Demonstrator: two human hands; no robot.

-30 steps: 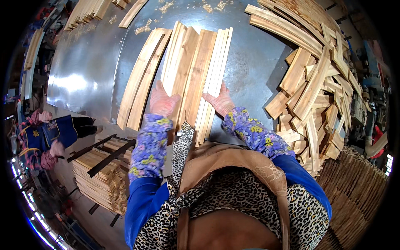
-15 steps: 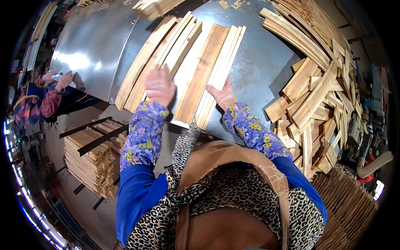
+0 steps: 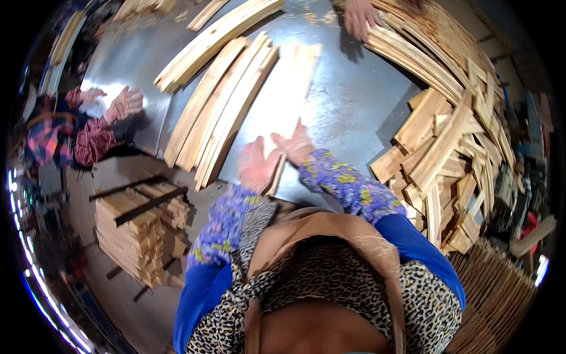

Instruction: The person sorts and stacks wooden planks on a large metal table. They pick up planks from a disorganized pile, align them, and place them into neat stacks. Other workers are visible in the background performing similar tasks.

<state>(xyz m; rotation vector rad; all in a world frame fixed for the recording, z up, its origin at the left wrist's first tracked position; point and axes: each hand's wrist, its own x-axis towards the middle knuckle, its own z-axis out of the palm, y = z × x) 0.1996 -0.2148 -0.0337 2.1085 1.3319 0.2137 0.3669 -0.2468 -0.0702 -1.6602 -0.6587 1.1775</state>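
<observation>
My left hand is closed at the near end of a small bundle of pale wooden boards, its thumb toward my right hand. My right hand holds the right side of the same bundle, thumb pointing left. Glare washes out the middle of these boards, and the fingertips are partly hidden. Left of my hands, a group of wooden strips lies side by side on the metal table, apart from the held bundle.
Another bundle of strips lies farther back. A co-worker's hands are at the left; another person's hand touches long boards at the far right. A loose board pile stands right; stacked boards stand low left.
My left hand has moved right and nearer, off the left strips. My right hand has shifted left. Another bundle now lies farther back, and a person's hand has appeared at the far right.
</observation>
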